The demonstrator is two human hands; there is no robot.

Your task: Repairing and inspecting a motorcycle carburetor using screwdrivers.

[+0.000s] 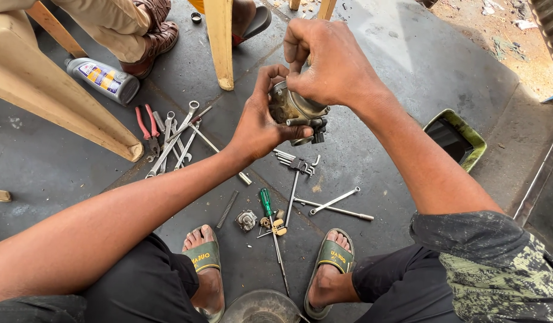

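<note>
Two hands meet on one small metal engine part [297,110] held up above the tools on the floor: the left hand [261,122] cups it tight from below, and the right hand [327,63] pinches its top from above.

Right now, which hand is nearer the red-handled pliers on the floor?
Left. The left hand grips the metal part right of the red-handled pliers; the right hand is farther right.
</note>
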